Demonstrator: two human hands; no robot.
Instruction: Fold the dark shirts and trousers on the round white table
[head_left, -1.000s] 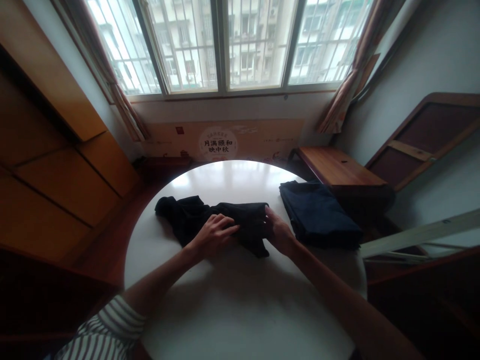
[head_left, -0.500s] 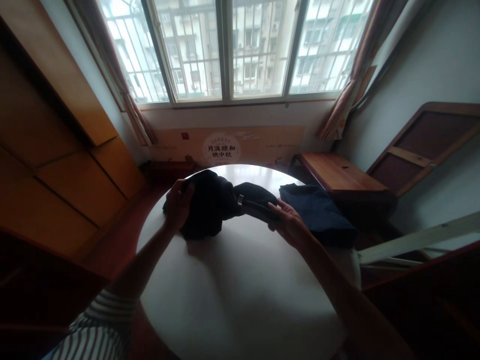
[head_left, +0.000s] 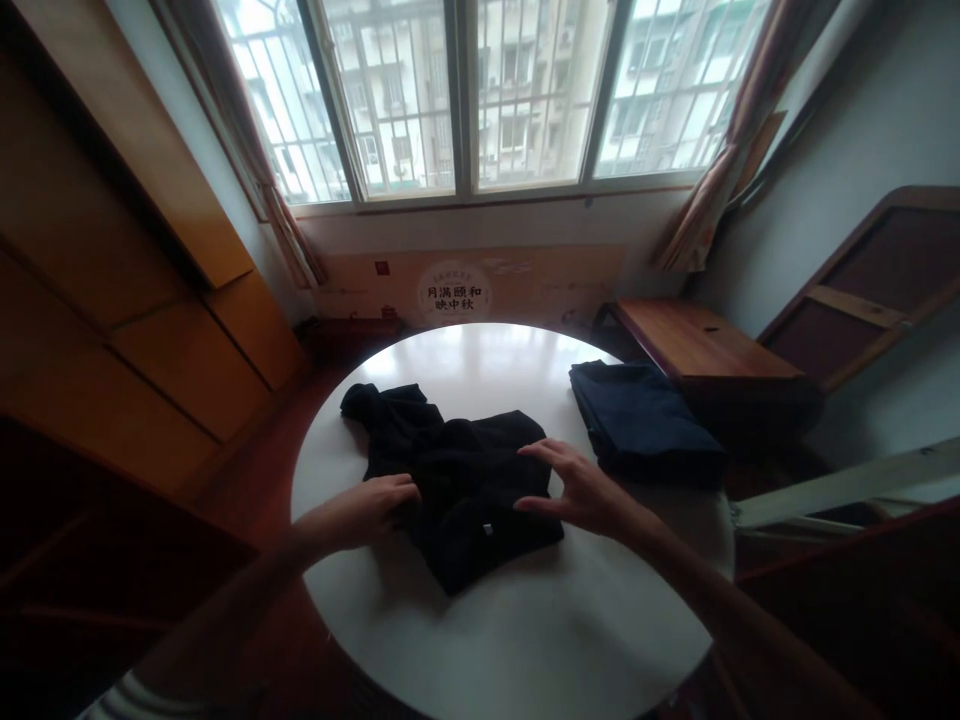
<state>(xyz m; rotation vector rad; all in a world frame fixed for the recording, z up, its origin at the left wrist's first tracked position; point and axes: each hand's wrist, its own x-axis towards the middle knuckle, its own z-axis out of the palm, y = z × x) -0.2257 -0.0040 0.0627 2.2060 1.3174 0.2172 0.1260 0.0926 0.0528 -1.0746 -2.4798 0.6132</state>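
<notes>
A crumpled black garment (head_left: 450, 470) lies on the round white table (head_left: 495, 620), spread from the far left toward the middle. My left hand (head_left: 371, 505) grips the garment's left edge with its fingers curled into the cloth. On the garment's right side rests my right hand (head_left: 577, 490), fingers spread flat and pressing lightly on the fabric. A small pale tag shows on the cloth near its front edge.
A folded dark blue garment (head_left: 641, 420) lies at the table's right edge. Behind it stands a wooden side table (head_left: 697, 340). Wooden cabinets (head_left: 150, 350) line the left wall, a barred window (head_left: 487, 90) spans the back, and a wooden frame (head_left: 870, 290) leans at right.
The black garment was lifted off the table between both hands half a second ago. It now lies flat again, nearer to me, with my hands on its two sides.
</notes>
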